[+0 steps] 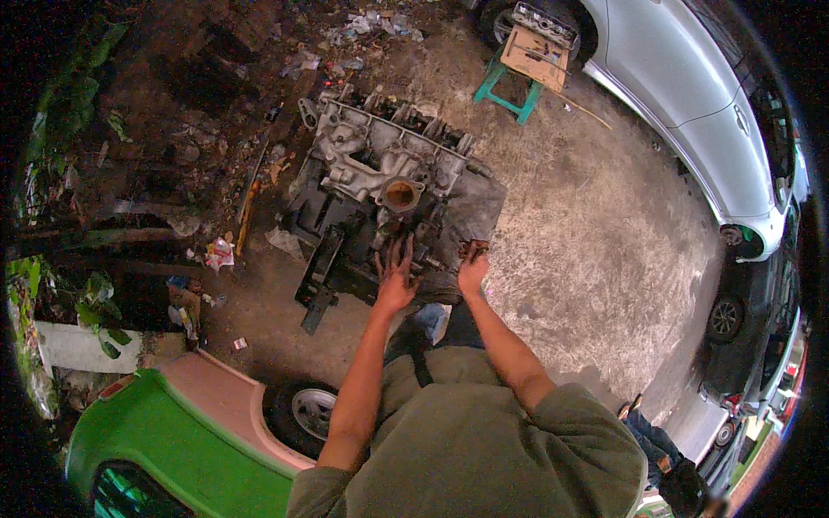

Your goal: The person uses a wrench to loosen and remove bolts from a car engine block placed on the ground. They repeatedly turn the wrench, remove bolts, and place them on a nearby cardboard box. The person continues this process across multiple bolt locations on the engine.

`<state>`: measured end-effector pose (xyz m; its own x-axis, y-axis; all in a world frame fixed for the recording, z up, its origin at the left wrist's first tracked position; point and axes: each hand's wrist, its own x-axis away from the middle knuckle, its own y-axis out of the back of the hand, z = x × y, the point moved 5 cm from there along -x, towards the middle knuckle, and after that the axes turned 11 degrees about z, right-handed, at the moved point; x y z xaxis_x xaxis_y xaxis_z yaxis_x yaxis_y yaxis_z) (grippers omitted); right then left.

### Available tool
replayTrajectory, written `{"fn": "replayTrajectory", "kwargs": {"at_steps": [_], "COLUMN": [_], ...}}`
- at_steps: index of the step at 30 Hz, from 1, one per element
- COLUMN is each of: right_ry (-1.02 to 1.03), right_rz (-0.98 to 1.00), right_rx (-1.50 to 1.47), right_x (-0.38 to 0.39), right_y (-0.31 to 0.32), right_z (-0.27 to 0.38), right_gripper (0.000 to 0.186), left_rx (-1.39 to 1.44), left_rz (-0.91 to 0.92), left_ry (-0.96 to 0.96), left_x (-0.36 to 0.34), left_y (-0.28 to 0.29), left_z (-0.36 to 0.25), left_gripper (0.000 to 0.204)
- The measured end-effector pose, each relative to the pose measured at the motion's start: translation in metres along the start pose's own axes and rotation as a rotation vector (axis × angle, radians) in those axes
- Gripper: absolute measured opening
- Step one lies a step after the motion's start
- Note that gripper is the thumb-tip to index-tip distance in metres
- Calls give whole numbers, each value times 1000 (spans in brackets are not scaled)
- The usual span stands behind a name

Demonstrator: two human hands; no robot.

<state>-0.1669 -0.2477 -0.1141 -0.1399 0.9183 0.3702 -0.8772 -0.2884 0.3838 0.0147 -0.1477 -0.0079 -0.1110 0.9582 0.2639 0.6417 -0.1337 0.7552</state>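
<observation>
A greasy engine cylinder head with a cast metal manifold [358, 173] lies in front of me on a dark work surface [479, 203]. A round manifold opening [400, 195] faces up, rusty orange inside. My left hand [397, 281] is open, its blackened fingers spread over the dark parts just below that opening. To its right, my right hand [472, 266] is closed, with something reddish brown at its fingertips that I cannot make out. A short metal shaft [432, 262] sits between the hands. Left of them is a dark metal bracket [321, 268].
A green stool [509, 86] bears a wooden board [534, 59] and another metal engine part [546, 28]. A silver car [682, 86] stands right, a green and pink car [173, 432] lower left. Litter [371, 30] lies at the far side. Another person [656, 449] is lower right.
</observation>
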Motion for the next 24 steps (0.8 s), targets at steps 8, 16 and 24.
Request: {"fn": "replayTrajectory", "kwargs": {"at_steps": [8, 16, 24], "right_ry": [280, -202, -391], "right_rz": [3, 266, 403], "right_rx": [-134, -678, -757], "right_x": [-62, -84, -79], "right_y": [-9, -40, -27], "right_z": [-60, -53, -7], "right_gripper": [38, 28, 24], "left_rx": [-2, -8, -27], "left_rz": [19, 49, -5], "left_ry": [4, 17, 1], "left_x": [0, -2, -2], "left_y": [-4, -14, -8], "left_z": [5, 13, 8], "left_gripper": [94, 96, 99]}}
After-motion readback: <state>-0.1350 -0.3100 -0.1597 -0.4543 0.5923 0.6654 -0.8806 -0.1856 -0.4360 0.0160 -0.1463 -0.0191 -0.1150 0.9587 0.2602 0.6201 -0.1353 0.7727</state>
